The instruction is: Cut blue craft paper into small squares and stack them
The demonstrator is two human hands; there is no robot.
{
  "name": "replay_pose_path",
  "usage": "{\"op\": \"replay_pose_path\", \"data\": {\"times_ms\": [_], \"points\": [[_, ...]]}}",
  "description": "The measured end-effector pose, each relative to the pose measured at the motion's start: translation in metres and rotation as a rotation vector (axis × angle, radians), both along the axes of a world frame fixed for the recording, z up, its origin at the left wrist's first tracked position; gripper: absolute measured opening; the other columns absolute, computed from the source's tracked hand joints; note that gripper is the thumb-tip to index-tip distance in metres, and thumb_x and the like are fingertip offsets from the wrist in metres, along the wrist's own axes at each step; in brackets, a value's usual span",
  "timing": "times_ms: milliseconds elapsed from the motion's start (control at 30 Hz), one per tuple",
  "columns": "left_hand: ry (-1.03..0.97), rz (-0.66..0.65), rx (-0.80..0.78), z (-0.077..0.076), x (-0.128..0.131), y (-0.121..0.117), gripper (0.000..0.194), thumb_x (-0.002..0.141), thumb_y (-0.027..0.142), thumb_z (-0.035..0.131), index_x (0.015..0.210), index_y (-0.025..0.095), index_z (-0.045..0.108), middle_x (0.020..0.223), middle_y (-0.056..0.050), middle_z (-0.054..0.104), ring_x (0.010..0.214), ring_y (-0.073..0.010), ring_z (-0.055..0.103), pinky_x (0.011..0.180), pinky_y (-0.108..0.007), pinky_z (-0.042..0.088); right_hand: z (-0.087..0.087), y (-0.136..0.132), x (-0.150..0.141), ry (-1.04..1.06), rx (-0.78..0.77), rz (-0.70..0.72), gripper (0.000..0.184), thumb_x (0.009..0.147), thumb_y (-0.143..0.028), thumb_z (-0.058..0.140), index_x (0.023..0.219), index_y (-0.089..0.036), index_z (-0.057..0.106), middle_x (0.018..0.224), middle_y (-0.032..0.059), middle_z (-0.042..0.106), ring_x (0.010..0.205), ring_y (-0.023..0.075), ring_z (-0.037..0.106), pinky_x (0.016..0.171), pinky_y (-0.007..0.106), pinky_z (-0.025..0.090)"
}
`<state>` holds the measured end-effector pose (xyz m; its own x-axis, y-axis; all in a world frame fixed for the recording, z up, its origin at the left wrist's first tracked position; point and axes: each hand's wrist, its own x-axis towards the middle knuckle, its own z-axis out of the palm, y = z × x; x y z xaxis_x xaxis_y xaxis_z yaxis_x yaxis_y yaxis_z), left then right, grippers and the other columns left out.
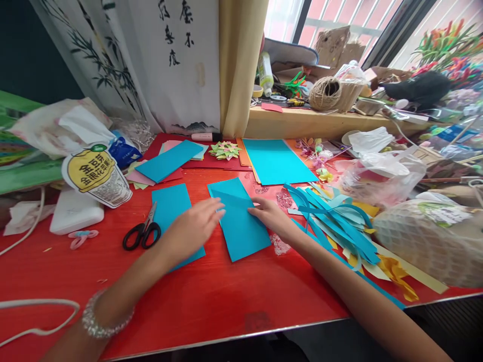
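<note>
A blue rectangular paper sheet [241,226] lies at a slant on the red table in front of me. My right hand [269,213] pinches its right edge between thumb and fingers. At the left edge, my left hand [198,223] has its fingers stretched out, the tips reaching the sheet's border. Beneath my left hand and forearm lies a second blue paper piece [171,201], partly covered. Black-handled scissors [142,232] rest to the left, their blades overlapping that piece.
Blue paper strips [339,226] are heaped at the right beside a net-covered bundle [426,241]. Behind are a large blue sheet [277,161], a folded paper flower [224,150] and another blue piece [169,161]. A white box [77,211] stands left.
</note>
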<state>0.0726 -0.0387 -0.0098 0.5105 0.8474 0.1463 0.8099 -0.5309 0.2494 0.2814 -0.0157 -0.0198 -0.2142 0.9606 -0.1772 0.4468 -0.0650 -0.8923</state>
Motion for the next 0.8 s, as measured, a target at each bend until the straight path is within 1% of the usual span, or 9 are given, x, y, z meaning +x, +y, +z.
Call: {"op": "replay_pose_path", "data": {"times_ms": [100,133,200,333,400,533,633,700,800], "points": [[0.210,0.265,0.198,-0.005,-0.041,0.027,0.048,0.090,0.034,0.025,0.117,0.005,0.052,0.128,-0.018,0.049,0.125,-0.0290,0.037,0.104,-0.044,0.026,-0.003,0.006,0.007,-0.296,0.129,0.001,0.046,0.081,-0.027,0.049,0.125,-0.015,0.046,0.095,0.0080,0.066,0.081,0.0197,0.061,0.062,0.025,0.044],[0.279,0.347,0.218,-0.008,-0.055,0.035,0.051,0.088,0.036,0.028,0.118,0.002,0.050,0.129,-0.022,0.047,0.123,-0.0331,0.037,0.102,-0.047,0.026,-0.003,0.007,0.008,-0.399,0.187,-0.005,0.048,0.081,-0.028,0.050,0.127,-0.015,0.043,0.091,0.0074,0.067,0.080,0.0201,0.061,0.060,0.025,0.043],[0.353,0.427,0.137,-0.013,-0.076,0.045,0.054,0.086,0.042,0.031,0.119,0.002,0.049,0.127,-0.023,0.047,0.118,-0.0358,0.042,0.096,-0.047,0.033,-0.002,0.007,0.009,-0.580,0.272,-0.006,0.053,0.082,-0.032,0.050,0.131,-0.016,0.039,0.087,0.0072,0.067,0.078,0.0210,0.061,0.058,0.025,0.040],[0.307,0.465,0.009,-0.023,-0.097,0.057,0.065,0.085,0.051,0.024,0.134,0.009,0.033,0.141,-0.017,0.032,0.122,-0.0361,0.037,0.094,-0.047,0.033,-0.001,0.006,0.009,-0.855,0.306,0.036,0.062,0.081,-0.047,0.049,0.133,-0.019,0.034,0.088,0.0086,0.067,0.076,0.0233,0.062,0.056,0.026,0.039],[0.269,0.474,-0.023,-0.026,-0.103,0.062,0.072,0.083,0.057,0.025,0.137,0.009,0.029,0.142,-0.016,0.031,0.125,-0.0372,0.030,0.096,-0.048,0.030,-0.002,0.006,0.009,-0.910,0.326,0.067,0.065,0.080,-0.053,0.048,0.135,-0.021,0.031,0.089,0.0080,0.067,0.078,0.0247,0.062,0.056,0.027,0.039],[0.212,0.482,-0.080,-0.028,-0.111,0.073,0.081,0.075,0.065,0.033,0.133,0.009,0.037,0.133,-0.020,0.039,0.123,-0.0373,0.032,0.096,-0.043,0.029,-0.002,0.002,0.008,-0.913,0.408,0.149,0.071,0.078,-0.062,0.043,0.136,-0.023,0.030,0.101,0.0090,0.064,0.087,0.0264,0.061,0.057,0.028,0.041],[0.178,0.504,-0.098,-0.026,-0.113,0.076,0.080,0.068,0.069,0.041,0.126,0.014,0.044,0.124,-0.019,0.046,0.118,-0.0391,0.035,0.093,-0.047,0.030,-0.003,-0.001,0.005,-0.920,0.468,0.214,0.068,0.078,-0.066,0.036,0.132,-0.025,0.036,0.105,0.0095,0.060,0.089,0.0247,0.060,0.057,0.026,0.040],[0.157,0.510,-0.097,-0.022,-0.113,0.076,0.073,0.065,0.068,0.046,0.117,0.016,0.052,0.116,-0.018,0.052,0.114,-0.0402,0.038,0.090,-0.050,0.031,-0.005,-0.003,0.002,-0.930,0.501,0.231,0.067,0.078,-0.067,0.032,0.131,-0.026,0.038,0.100,0.0084,0.060,0.086,0.0231,0.060,0.056,0.025,0.038],[-0.018,0.411,-0.158,-0.006,-0.111,0.070,0.053,0.067,0.061,0.049,0.097,0.018,0.058,0.103,-0.011,0.058,0.102,-0.0321,0.048,0.086,-0.042,0.038,-0.010,-0.003,-0.001,-0.932,0.549,0.222,0.068,0.079,-0.067,0.029,0.133,-0.026,0.034,0.099,0.0080,0.058,0.085,0.0221,0.059,0.057,0.025,0.037]]}}
